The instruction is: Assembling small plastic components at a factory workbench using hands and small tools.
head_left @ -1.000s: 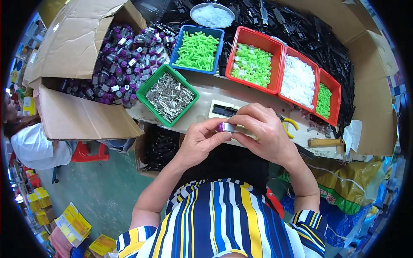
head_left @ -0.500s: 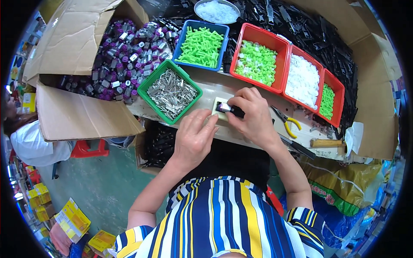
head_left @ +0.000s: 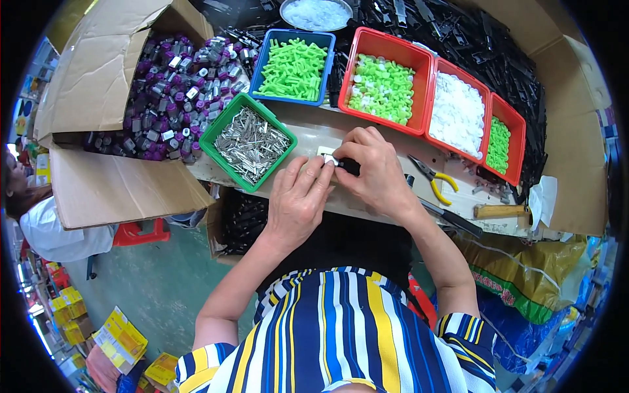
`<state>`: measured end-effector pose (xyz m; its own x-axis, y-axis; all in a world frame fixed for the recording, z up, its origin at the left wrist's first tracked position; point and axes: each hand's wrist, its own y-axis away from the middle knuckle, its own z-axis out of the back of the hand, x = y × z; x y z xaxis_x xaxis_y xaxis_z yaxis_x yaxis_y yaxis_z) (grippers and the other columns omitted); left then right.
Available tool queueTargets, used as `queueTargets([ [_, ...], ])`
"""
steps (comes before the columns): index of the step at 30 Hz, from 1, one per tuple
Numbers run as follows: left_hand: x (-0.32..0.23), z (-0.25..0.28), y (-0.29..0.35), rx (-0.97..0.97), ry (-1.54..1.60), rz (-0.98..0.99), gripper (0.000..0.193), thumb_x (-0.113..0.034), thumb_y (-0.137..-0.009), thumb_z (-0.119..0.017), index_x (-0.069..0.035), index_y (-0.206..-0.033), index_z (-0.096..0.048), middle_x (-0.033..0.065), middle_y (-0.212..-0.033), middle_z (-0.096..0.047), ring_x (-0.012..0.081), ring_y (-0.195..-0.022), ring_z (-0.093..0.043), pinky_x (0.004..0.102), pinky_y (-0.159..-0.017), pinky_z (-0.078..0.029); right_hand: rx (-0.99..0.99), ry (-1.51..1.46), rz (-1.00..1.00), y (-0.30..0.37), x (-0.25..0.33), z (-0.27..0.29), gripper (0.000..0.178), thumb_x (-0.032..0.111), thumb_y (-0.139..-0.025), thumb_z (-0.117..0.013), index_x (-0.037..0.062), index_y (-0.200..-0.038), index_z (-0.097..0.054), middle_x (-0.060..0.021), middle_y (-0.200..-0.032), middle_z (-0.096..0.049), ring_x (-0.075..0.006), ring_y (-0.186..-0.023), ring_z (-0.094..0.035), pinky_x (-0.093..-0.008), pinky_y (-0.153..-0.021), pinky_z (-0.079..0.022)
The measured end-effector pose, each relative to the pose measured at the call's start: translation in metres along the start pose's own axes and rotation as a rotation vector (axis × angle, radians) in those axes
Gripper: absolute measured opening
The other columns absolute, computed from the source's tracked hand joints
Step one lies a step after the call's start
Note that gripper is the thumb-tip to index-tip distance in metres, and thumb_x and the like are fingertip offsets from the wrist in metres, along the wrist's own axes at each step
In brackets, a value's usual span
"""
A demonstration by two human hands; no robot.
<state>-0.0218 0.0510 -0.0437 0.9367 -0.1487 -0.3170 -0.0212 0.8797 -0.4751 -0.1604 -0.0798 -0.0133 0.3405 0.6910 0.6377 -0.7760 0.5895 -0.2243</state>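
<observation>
In my right hand (head_left: 379, 171) is a small black-and-silver part (head_left: 351, 167), pinched between thumb and fingers. My left hand (head_left: 300, 202) comes in from the other side, its fingers drawn together at the part's pale end, where the fingertips hide the contact. Just beyond the fingertips, a cream block (head_left: 324, 150) lies on the worktable (head_left: 306, 133), partly covered. Left of the hands stands a green bin (head_left: 208, 145) of short metal pins (head_left: 252, 145).
A blue bin (head_left: 261, 95) of green pieces and red bins (head_left: 424, 92) of green and white pieces line the back. Pliers (head_left: 443, 186), a black-handled tool (head_left: 462, 223) and a wooden handle (head_left: 499, 211) lie right. A cardboard box (head_left: 124, 187) of purple-and-silver parts is left.
The view has shifted slightly. My left fingertips have moved onto the pale end of the part, and the hands now cover more of the cream block. The right hand keeps its pinch.
</observation>
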Motion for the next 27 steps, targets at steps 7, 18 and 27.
queueTargets([
  [7, 0.003, -0.005, 0.006, 0.020, -0.068, -0.027, 0.048, -0.019, -0.084, -0.072, -0.003, -0.128, -0.063, 0.0084, -0.131, -0.059, 0.0296, -0.115, -0.054, 0.0429, -0.092, -0.040, 0.030, -0.004, 0.016, 0.001, -0.001, 0.009, 0.021, 0.007, -0.075, -0.076, -0.0002, -0.094, -0.071, -0.0129, -0.098, -0.062, -0.0301, -0.094, -0.060, -0.0403, -0.079, -0.050],
  [18, -0.002, 0.018, -0.002, -0.020, 0.177, 0.075, 0.052, -0.007, -0.076, -0.077, -0.002, -0.125, -0.063, 0.0151, -0.124, -0.057, 0.0343, -0.116, -0.053, 0.0448, -0.097, -0.045, -0.074, 0.266, -0.080, -0.070, -0.062, 0.050, 0.015, 0.011, -0.085, -0.072, -0.0024, -0.091, -0.072, -0.0175, -0.090, -0.068, -0.0309, -0.084, -0.068, -0.0410, -0.075, -0.053],
  [27, 0.054, 0.055, -0.019, -0.041, -0.082, 0.227, 0.021, -0.005, -0.078, -0.074, 0.000, -0.099, -0.070, 0.0132, -0.098, -0.063, 0.0338, -0.098, -0.056, 0.0446, -0.087, -0.046, 0.032, 0.358, -0.071, -0.095, -0.075, 0.030, 0.022, 0.013, -0.084, -0.071, -0.0042, -0.097, -0.073, -0.0200, -0.089, -0.070, -0.0351, -0.082, -0.069, -0.0447, -0.078, -0.053],
])
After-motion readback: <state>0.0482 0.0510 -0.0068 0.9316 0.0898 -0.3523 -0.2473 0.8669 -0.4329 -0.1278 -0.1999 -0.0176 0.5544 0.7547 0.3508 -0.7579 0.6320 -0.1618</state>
